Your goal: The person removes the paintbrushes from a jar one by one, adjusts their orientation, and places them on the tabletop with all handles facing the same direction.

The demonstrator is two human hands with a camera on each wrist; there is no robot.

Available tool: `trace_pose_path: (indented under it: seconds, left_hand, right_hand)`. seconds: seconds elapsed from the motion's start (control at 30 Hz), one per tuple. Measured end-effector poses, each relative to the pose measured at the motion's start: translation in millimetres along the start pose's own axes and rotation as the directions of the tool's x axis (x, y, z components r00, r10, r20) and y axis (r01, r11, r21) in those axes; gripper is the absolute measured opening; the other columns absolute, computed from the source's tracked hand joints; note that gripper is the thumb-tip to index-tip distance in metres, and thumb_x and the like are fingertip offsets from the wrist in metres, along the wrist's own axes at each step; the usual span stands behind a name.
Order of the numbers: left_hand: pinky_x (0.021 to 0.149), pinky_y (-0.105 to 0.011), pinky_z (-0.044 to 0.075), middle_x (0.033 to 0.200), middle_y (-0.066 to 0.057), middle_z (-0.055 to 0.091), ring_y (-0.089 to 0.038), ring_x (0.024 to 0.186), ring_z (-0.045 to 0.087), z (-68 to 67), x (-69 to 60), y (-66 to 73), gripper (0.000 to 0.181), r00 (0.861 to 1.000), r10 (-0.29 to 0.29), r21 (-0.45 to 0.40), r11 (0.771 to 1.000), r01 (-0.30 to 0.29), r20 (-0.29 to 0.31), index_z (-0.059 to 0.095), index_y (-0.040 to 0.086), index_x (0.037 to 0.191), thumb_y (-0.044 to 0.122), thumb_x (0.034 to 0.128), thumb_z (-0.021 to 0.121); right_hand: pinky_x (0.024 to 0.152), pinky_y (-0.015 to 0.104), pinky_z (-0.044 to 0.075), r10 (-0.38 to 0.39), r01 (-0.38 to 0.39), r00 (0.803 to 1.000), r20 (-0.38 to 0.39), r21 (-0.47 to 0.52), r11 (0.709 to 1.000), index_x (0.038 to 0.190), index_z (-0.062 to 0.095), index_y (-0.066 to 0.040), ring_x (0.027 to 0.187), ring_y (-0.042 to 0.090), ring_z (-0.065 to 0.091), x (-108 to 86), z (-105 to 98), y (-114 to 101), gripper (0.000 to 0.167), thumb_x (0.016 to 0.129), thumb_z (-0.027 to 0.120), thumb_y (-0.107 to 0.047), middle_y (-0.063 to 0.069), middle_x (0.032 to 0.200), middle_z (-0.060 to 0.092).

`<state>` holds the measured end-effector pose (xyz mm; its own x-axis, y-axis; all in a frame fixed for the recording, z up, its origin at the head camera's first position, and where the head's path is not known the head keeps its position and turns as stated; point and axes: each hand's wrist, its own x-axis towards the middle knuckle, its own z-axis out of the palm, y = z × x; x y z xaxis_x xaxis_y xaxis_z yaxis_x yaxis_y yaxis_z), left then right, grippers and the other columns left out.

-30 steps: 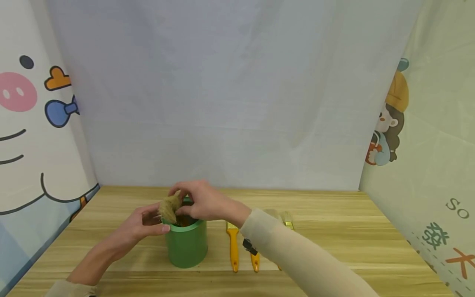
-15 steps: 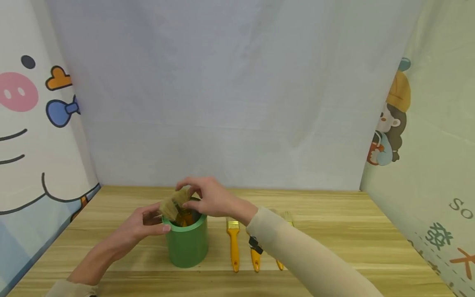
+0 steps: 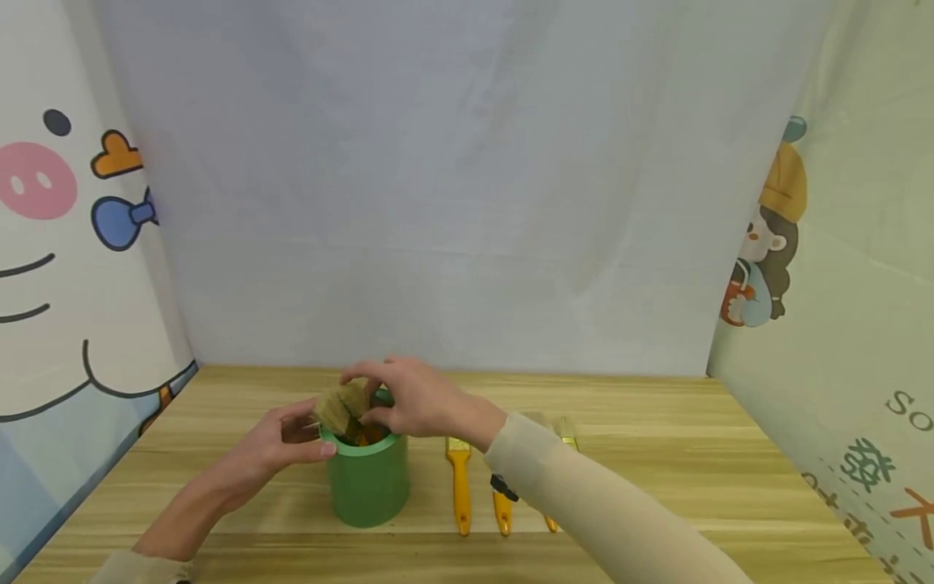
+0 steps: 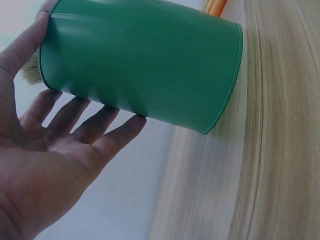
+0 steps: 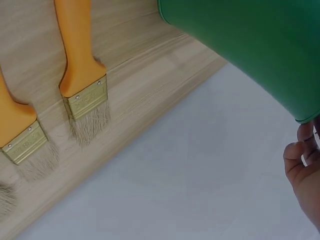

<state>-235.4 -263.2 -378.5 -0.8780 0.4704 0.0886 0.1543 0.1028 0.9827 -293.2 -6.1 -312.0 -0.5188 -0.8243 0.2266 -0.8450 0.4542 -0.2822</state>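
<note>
"Nearer the left edge of the table point(image 3: 700, 462) than the right, a green pot point(image 3: 369, 487) stands upright. A pale brush point(image 3: 333, 414) and a second brush point(image 3: 354, 397) show above its rim, bristles up."

"And the person's hands?"

"The left hand point(image 3: 280, 442) holds the pot near its rim. The thumb is on the near side; the four fingers are spread apart, their tips against the wall."

"The other one?"

"The right hand point(image 3: 423, 401) reaches over the mouth of the pot from the table's right. Its thumb and fingers are clamped round the head of the second brush, though the bristles hide some of the fingertips."

"What lies beside the pot?"

"Toward the right edge, three loose brushes: the first brush point(image 3: 460, 487), the middle brush point(image 3: 503, 515) and the third brush point(image 3: 550, 523). They lie apart, bristles to the far edge, orange handles to the near one. The right sleeve point(image 3: 584, 487) covers part of the last two."

"Behind it all?"

"A plain whitish cloth point(image 3: 467, 186) hangs along the far edge."
</note>
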Motion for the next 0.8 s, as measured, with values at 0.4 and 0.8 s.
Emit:
trace_pose_path:
  seconds: [0.4, 0.8]
  left_hand:
    - [0.102, -0.043, 0.052, 0.157, -0.027, 0.045, -0.049, 0.144, 0.041, -0.5, 0.1, 0.8, 0.073, 1.000, -0.011, 0.013, 1.000, 0.011, 0.001, 0.031, -0.003, 0.164, 0.016, 0.1033, 0.066]
    - [0.103, -0.047, 0.051, 0.161, -0.020, 0.044, -0.050, 0.146, 0.038, 1.2, 2.4, 1.3, 0.067, 0.999, 0.035, 0.024, 0.999, -0.036, 0.018, 0.037, 0.005, 0.164, 0.013, 0.1042, 0.065]
  right_hand:
    - [0.070, 0.024, 0.040, -0.079, 0.107, 0.979, -0.190, 0.140, 0.984, 0.141, 0.061, -0.010, 0.079, 0.015, 0.055, -0.2, -7, 6, 0.048, 0.097, 0.078, -0.008, 0.002, 0.098, 0.073]
    - [0.065, 0.028, 0.036, -0.012, 0.104, 0.932, -0.362, 0.234, 0.967, 0.140, 0.059, -0.015, 0.072, 0.013, 0.045, -3.5, -39, 3, 0.047, 0.097, 0.078, -0.009, -0.006, 0.084, 0.069]
